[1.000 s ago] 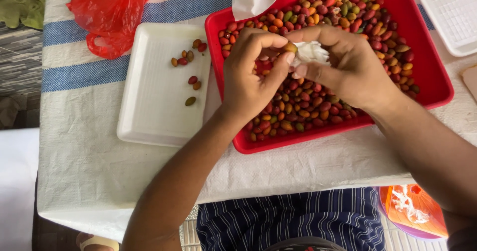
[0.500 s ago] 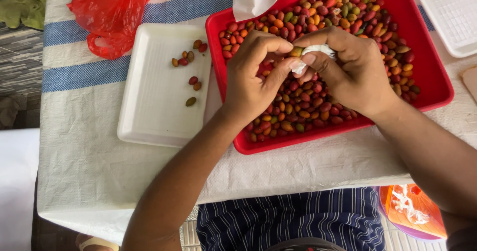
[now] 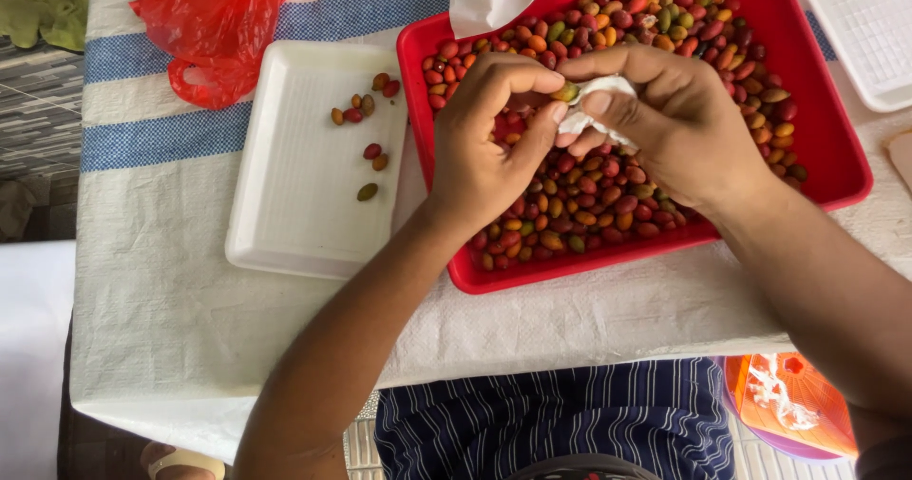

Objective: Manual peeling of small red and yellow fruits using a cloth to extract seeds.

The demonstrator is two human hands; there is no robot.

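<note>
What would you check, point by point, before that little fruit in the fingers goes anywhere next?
1. Fruit pinched by left hand fingertips: ok.
2. White tissue held in right hand, touching the fruit: ok.
3. Fruit wiped clean all round: cannot tell, mostly hidden.
4. White tray has bare space beside its few fruits: ok.
5. Red tray sits flat on the striped cloth: ok.
6. Red plastic bag lies off the white tray: ok.

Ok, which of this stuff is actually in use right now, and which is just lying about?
In use: left hand, right hand, small fruit, white cloth, red tray, white tray.
Lying about: red plastic bag, second white tray, green cloth.
</note>
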